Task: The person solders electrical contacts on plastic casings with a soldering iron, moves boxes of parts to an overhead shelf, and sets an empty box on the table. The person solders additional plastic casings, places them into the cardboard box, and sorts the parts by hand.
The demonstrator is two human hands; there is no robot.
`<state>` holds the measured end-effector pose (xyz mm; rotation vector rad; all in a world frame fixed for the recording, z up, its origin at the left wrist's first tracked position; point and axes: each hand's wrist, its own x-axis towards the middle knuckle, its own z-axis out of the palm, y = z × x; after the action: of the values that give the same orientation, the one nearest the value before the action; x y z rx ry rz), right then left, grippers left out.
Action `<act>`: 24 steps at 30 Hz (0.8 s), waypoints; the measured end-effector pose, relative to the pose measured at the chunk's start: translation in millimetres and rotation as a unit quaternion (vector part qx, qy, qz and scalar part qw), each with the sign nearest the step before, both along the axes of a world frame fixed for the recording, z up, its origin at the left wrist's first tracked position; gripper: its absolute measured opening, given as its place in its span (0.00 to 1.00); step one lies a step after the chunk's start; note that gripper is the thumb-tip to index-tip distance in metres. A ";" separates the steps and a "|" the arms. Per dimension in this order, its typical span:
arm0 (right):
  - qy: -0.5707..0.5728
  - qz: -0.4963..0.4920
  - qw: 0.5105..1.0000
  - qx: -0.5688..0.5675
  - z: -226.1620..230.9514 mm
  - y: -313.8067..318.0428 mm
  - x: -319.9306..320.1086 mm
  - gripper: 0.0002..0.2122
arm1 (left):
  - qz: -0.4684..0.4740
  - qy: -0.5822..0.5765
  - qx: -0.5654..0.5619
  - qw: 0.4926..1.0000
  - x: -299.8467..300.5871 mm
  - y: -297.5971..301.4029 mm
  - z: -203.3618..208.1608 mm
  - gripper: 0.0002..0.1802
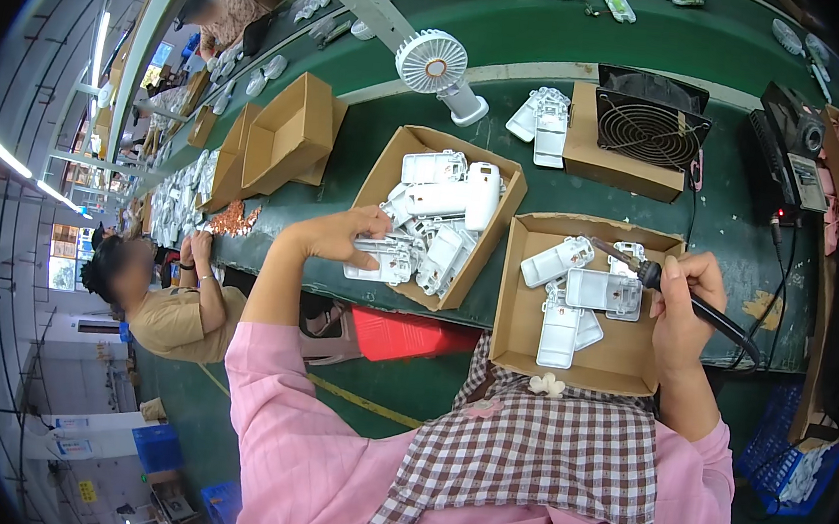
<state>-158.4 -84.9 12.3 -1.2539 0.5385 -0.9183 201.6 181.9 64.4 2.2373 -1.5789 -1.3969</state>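
My left hand point(342, 236) reaches over the left edge of a cardboard box point(494, 239), its thumb and fingers closed on a white plastic housing point(375, 271). More white housings point(440, 199) lie heaped in that box. My right hand point(687, 303) grips a black soldering iron point(719, 321), its tip pointing left over a second cardboard box point(512, 340). Several white housings point(561, 326) with small metal parts lie loosely in this nearer box, below the tip.
A white handheld fan point(435, 64) stands behind the boxes. A black box fan point(649, 122) rests on cardboard beside stacked white housings point(549, 129). The iron's station point(783, 154) and cables are at right. Empty cartons point(291, 136) and a seated co-worker point(180, 316) are at left.
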 end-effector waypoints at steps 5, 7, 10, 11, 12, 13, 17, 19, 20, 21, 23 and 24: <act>-0.002 -0.002 1.000 0.008 -0.3 -0.2 -0.7 0.07 | 0.047 -0.007 0.026 0.999 -11.1 -1.6 -2.9 0.20; -0.003 0.001 1.000 0.009 -1.0 -1.4 -0.2 0.07 | 0.055 -0.018 0.043 0.997 -19.5 -10.8 1.7 0.21; -0.011 0.005 1.000 0.008 -1.3 -2.4 1.3 0.08 | 0.064 -0.052 0.124 0.989 -27.9 -20.0 8.0 0.22; -0.011 0.003 1.000 0.015 -1.5 -2.6 1.3 0.08 | 0.077 -0.006 0.060 0.995 -28.8 -17.4 4.5 0.23; -0.010 0.002 1.000 0.023 -1.9 -2.4 0.9 0.08 | 0.089 0.040 -0.005 0.995 -31.5 -17.7 4.1 0.25; -0.009 0.003 1.000 0.023 -2.1 -2.4 0.5 0.08 | 0.090 0.041 -0.005 0.995 -33.2 -19.1 5.7 0.25; -0.002 -0.001 1.000 0.022 -2.6 -2.1 0.1 0.08 | 0.044 -0.015 0.052 0.998 -29.6 -9.9 7.5 0.30; -0.007 0.001 1.000 0.022 -2.9 -2.4 0.7 0.08 | 0.041 -0.030 0.029 0.998 -24.1 0.8 12.4 0.32; -0.004 -0.003 1.000 0.027 -2.5 -2.4 1.3 0.08 | 0.061 -0.025 0.028 0.997 -21.2 6.1 17.6 0.32; 0.000 -0.010 0.999 0.032 -2.4 -2.2 1.2 0.08 | 0.095 0.001 -0.004 0.996 -21.5 9.2 24.9 0.33; 0.000 -0.008 1.000 0.029 -4.4 -3.1 -0.5 0.08 | 0.181 0.067 -0.034 0.981 -22.0 22.2 30.4 0.33; -0.001 -0.009 1.000 0.027 -5.6 -4.0 -1.4 0.08 | 0.277 0.146 -0.067 0.947 -31.0 25.2 34.0 0.33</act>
<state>-159.9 -88.9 6.7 -1.2006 0.5691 -0.9138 170.7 207.0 98.4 2.0432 -0.8309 -1.3215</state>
